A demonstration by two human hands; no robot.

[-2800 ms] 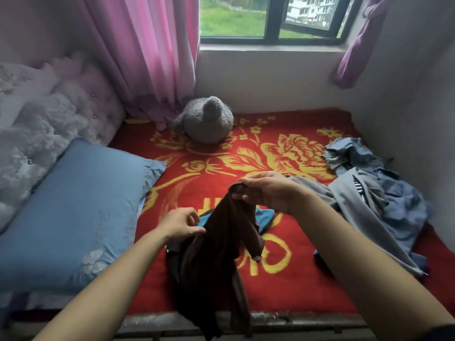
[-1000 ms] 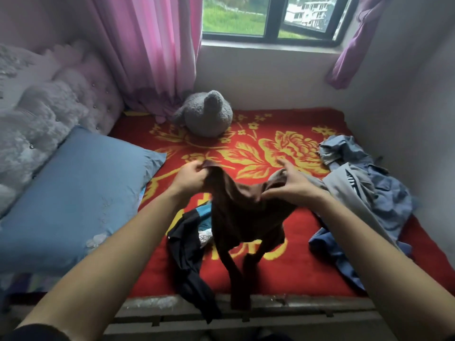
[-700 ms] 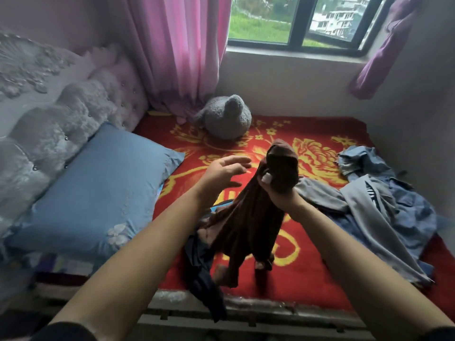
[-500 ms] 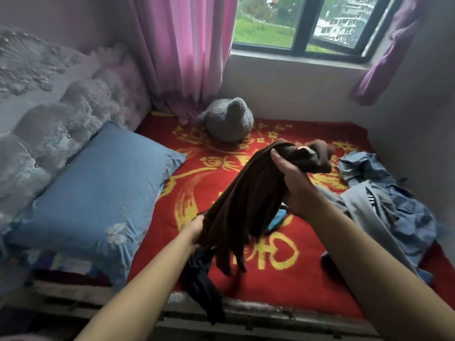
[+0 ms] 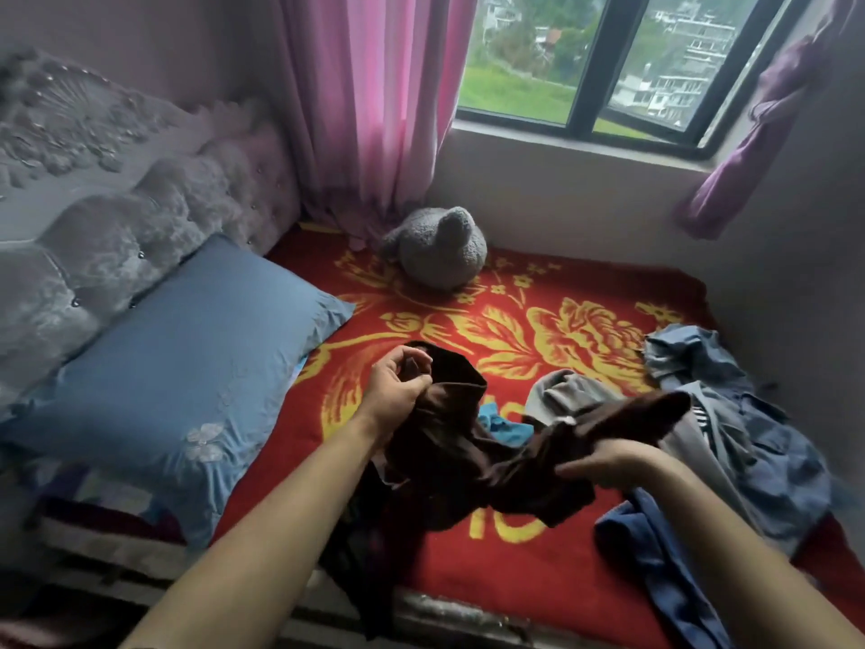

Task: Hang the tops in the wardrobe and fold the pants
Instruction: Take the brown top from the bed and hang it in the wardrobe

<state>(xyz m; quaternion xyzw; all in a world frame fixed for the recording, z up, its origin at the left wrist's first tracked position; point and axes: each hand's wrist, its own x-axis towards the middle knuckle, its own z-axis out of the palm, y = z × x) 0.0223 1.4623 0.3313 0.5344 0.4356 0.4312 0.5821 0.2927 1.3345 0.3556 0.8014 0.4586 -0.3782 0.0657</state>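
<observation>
Left hand (image 5: 397,384) has its fingers curled round one end of the brown garment (image 5: 458,442), and the right hand (image 5: 608,462) grips the other. It's stretched between them over the bed (image 5: 561,583), probably to find its shape. More clothes (image 5: 772,461) wait alongside.

One head-worn camera looks forward and down across the bed (image 5: 585,578) toward the window (image 5: 594,63). Both forearms reach in close below.

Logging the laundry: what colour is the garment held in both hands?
Plain dark brown, no pattern visible; the garment shows best in the head view.
</observation>
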